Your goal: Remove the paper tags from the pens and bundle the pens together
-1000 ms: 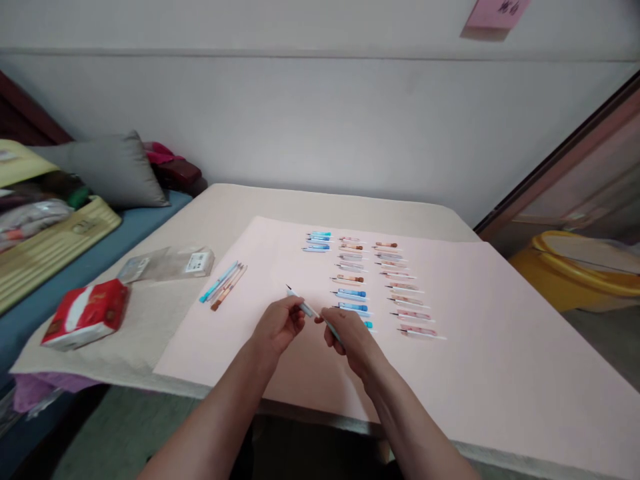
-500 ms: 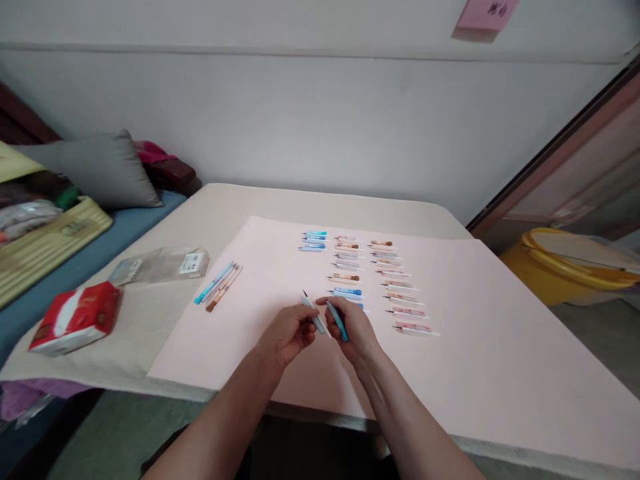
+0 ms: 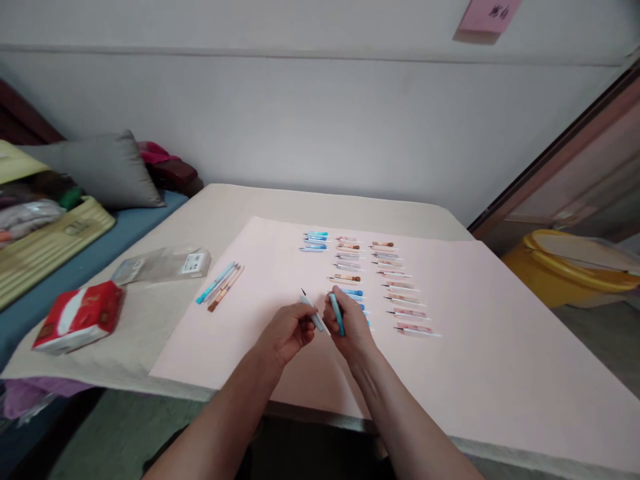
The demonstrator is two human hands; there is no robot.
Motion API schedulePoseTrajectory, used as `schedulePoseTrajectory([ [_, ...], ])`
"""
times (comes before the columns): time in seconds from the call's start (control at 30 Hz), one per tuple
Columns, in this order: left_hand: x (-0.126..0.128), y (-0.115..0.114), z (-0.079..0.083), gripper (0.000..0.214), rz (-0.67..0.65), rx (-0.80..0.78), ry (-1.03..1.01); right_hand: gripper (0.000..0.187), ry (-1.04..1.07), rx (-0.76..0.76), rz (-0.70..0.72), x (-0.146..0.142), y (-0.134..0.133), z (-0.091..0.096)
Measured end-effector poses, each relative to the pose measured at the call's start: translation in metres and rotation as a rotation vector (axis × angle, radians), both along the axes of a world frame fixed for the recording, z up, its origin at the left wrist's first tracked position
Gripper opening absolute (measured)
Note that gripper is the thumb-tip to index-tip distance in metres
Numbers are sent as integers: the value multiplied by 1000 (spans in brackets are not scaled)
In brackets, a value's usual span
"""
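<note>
My left hand [image 3: 290, 330] is closed in a pinch on a slim white pen [image 3: 316, 319], its dark point aimed up and away from me. A thin white end shows below the fingers. Close beside it, my right hand [image 3: 351, 327] is wrapped round a light-blue pen barrel or cap [image 3: 337, 313], held nearly upright; which of the two it is, I cannot tell. The two pieces are apart. Just beyond my right hand lie blue pens [image 3: 351, 293], partly hidden by it.
Pens with dark points lie in columns, including pink ones [image 3: 415, 328] and a brown one [image 3: 345, 277]. A loose group of pens [image 3: 220, 287] is at left on the pink sheet [image 3: 480, 373]. Further left are a clear plastic bag [image 3: 163, 265] and a red tissue pack [image 3: 80, 317].
My right hand has tightened its fingers round the blue piece and turned it more upright. My left hand stays almost in place with the white pen.
</note>
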State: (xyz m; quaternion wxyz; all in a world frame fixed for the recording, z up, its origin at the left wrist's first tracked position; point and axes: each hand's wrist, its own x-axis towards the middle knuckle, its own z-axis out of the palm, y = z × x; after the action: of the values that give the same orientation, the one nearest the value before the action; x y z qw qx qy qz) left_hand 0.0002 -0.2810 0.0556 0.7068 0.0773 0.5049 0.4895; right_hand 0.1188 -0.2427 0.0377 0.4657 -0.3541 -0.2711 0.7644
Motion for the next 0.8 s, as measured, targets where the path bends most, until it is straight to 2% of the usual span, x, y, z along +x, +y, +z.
schedulePoseTrajectory([
  [0.1, -2, 1, -1, 7, 19, 0, -9, 31, 47, -148, -65, 1, 4, -5],
  [0.23, -4, 2, -3, 7, 34, -12, -20, 30, -39, -310, -82, 5, 7, -12],
  [0.37, -5, 2, -3, 7, 44, -17, -26, 23, -63, -292, -39, 8, 6, -11],
  [0.5, -6, 3, -2, 4, 30, -4, -23, 9, 37, -279, 15, 8, 4, -9],
  [0.6, -8, 3, -2, 3, 37, -6, -15, 18, 89, -269, 57, 9, 2, -6],
  [0.8, -14, 4, 0, 5, 59, 9, -2, 29, -48, -116, 80, 12, 2, -2],
])
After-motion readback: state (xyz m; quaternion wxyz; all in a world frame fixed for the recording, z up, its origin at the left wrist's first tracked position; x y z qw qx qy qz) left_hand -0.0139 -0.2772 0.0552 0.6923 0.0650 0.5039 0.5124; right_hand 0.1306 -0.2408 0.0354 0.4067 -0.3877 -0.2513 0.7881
